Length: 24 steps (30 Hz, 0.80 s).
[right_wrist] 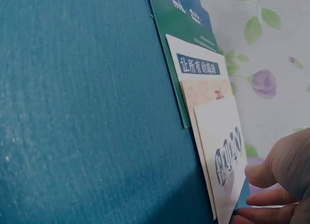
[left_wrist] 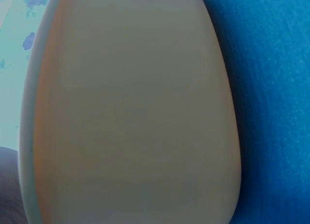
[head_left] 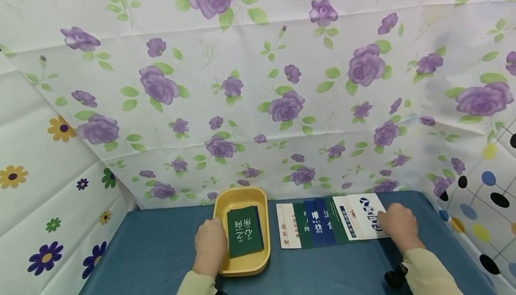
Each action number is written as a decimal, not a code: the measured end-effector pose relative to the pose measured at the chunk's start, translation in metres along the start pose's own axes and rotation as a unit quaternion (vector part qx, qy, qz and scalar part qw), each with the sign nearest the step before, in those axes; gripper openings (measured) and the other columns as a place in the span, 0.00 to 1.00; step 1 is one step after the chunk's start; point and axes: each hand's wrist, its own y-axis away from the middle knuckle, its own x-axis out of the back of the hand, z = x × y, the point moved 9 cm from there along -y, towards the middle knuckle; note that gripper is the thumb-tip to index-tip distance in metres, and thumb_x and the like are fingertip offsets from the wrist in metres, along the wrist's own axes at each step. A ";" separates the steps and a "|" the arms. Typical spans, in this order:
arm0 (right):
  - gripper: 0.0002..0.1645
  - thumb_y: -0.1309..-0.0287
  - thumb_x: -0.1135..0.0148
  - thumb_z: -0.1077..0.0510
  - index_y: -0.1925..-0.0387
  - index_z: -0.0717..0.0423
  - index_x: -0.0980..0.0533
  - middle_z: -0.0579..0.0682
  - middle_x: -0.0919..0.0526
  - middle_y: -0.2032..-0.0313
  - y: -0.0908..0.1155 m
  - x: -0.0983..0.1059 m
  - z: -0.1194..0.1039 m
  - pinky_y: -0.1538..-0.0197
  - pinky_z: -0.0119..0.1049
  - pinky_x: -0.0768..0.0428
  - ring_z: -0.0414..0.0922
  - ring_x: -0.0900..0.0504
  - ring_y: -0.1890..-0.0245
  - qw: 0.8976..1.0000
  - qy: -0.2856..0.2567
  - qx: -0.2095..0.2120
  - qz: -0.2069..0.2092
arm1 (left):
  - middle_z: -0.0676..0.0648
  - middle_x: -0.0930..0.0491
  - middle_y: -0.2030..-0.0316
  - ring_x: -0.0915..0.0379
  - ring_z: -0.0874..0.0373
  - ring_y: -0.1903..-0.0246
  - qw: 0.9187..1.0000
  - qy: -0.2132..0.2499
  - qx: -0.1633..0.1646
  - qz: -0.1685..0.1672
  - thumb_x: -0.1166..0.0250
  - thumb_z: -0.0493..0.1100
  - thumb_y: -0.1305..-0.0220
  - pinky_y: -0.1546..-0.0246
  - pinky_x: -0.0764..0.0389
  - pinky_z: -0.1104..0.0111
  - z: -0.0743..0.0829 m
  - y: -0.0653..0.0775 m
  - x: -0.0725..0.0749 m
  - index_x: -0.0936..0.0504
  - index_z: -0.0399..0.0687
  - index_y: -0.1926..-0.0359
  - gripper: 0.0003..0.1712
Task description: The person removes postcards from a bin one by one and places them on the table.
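Note:
A yellow plastic tray [head_left: 242, 268] stands on the table, and my left hand [head_left: 210, 246] grips its left rim. Inside it lies a green card with white characters [head_left: 244, 232], over a dark blue one. The tray's outer wall [left_wrist: 140, 108] fills most of the left wrist view. To the right, overlapping cards form a row. At that row's right end lies a white card with dark blue lettering [right_wrist: 223, 146]. My right hand [head_left: 400, 227] is at its outer edge, thumb and fingertips near the card with a gap between them.
The row also holds a blue card [head_left: 318, 223], green ones and a cream card [head_left: 288, 227] at its left end. A blue-green cloth [head_left: 161, 250] covers the table. Flower-printed sheeting [head_left: 242, 106] rises behind, and patterned sheets flank both sides.

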 end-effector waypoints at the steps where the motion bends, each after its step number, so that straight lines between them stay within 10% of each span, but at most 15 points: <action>1: 0.17 0.41 0.48 0.52 0.79 0.60 0.31 0.53 0.29 0.80 0.000 0.000 -0.001 0.75 0.44 0.33 0.49 0.30 0.79 1.000 -0.002 -0.003 -0.003 | 0.42 0.26 0.82 0.26 0.50 0.83 1.000 0.000 0.000 0.001 0.44 0.30 0.41 0.90 0.30 0.61 0.000 0.000 0.001 0.26 0.39 0.78 0.10; 9: 0.30 0.42 0.44 0.49 0.48 0.71 0.32 0.70 0.26 0.58 0.008 0.005 -0.048 0.66 0.59 0.29 0.65 0.26 0.62 0.998 -0.007 0.041 0.054 | 0.43 0.27 0.83 0.27 0.51 0.83 1.000 0.002 -0.002 0.003 0.43 0.31 0.41 0.90 0.30 0.61 -0.001 -0.002 -0.003 0.27 0.40 0.79 0.10; 16: 0.27 0.44 0.40 0.50 0.50 0.65 0.27 0.67 0.26 0.54 0.037 0.030 -0.132 0.64 0.57 0.27 0.63 0.26 0.59 0.973 -0.054 0.164 0.151 | 0.43 0.28 0.84 0.28 0.51 0.85 1.000 0.001 -0.005 0.006 0.41 0.31 0.42 0.91 0.31 0.63 -0.002 -0.002 -0.003 0.25 0.40 0.79 0.09; 24: 0.27 0.46 0.36 0.48 0.49 0.61 0.27 0.62 0.26 0.51 0.070 0.020 -0.212 0.55 0.50 0.26 0.57 0.27 0.51 0.959 -0.114 0.230 0.120 | 0.44 0.28 0.84 0.28 0.52 0.85 1.000 0.000 0.002 -0.010 0.42 0.31 0.42 0.91 0.32 0.63 -0.001 -0.001 -0.003 0.25 0.40 0.79 0.09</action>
